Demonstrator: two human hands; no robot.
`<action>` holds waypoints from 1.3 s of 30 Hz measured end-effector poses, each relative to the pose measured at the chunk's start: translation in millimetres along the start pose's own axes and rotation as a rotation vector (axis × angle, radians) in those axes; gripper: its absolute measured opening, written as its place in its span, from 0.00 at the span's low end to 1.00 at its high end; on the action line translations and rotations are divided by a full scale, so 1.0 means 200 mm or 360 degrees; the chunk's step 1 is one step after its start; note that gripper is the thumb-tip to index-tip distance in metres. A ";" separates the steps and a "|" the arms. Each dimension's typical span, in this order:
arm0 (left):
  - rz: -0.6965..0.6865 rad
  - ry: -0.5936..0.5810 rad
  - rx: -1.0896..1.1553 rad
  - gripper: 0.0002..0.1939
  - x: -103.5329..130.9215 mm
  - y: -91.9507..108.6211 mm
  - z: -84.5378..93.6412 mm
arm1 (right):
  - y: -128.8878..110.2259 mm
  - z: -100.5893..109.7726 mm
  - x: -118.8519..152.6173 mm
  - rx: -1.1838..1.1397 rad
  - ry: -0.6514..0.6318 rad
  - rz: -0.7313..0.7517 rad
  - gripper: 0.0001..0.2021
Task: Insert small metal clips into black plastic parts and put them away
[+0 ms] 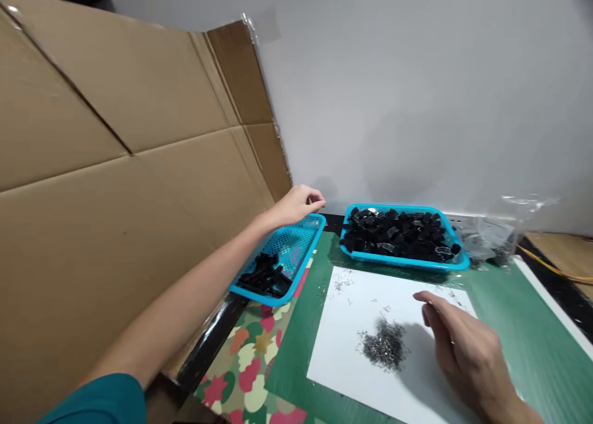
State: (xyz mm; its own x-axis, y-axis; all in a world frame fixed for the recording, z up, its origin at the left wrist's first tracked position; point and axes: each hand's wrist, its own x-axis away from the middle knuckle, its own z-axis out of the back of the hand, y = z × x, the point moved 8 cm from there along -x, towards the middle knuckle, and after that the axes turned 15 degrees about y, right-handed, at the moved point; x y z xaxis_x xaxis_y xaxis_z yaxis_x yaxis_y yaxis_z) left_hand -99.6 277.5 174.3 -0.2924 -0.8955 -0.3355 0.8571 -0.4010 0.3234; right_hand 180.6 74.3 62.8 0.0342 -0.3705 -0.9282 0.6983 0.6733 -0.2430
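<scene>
My left hand (301,204) is over the far end of a blue basket (303,269), its fingers curled together; what they hold, if anything, is hidden. Black pieces (266,277) lie at the near end of that basket. A second blue basket (403,263), full of black and clear pieces (403,233), stands at the back. On a white sheet (345,381) sits a pile of small metal pieces (384,343), with a few scattered further back. My right hand (467,350) hovers over the sheet's right side, fingers bent, its fingertips partly hidden.
A large cardboard panel (185,164) rises on the left. Behind the table is a grey wall (417,90). Clear plastic bags (491,238) lie right of the full basket. The sheet rests on a green surface (537,325), beside patterned paper (252,368).
</scene>
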 end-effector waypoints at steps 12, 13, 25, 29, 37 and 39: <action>0.0358 -0.0718 -0.0426 0.20 0.56 -0.63 -0.15 | 0.33 0.00 0.05 0.0904 -0.0671 -0.0859 0.14; 0.0359 -0.0740 -0.0433 0.20 0.56 -0.65 -0.16 | 0.37 0.03 0.04 0.0933 -0.0668 -0.0937 0.15; 0.0210 -0.0378 -0.0437 0.22 0.34 -0.51 0.14 | 0.76 0.13 0.11 0.0631 -0.0888 -0.1352 0.22; 0.0302 -0.0127 -0.0483 0.21 0.29 -0.46 0.27 | 0.76 0.09 0.12 0.0461 -0.0935 -0.1380 0.21; 0.0498 0.0177 0.0734 0.16 0.34 -0.15 0.15 | 0.77 0.06 0.17 0.0194 -0.1016 -0.1459 0.18; 0.0509 0.0097 0.1057 0.19 0.38 -0.03 0.02 | 0.76 0.05 0.17 0.0159 -0.1018 -0.1462 0.17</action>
State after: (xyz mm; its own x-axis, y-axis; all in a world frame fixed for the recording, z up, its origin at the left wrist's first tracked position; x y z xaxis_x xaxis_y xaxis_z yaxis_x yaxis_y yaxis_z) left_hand -129.3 211.4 151.1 -0.0309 -0.9837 -0.1774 0.4537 -0.1719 0.8744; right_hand 295.6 157.9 -2.3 -0.1821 -0.9795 -0.0864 0.7006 -0.0676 -0.7103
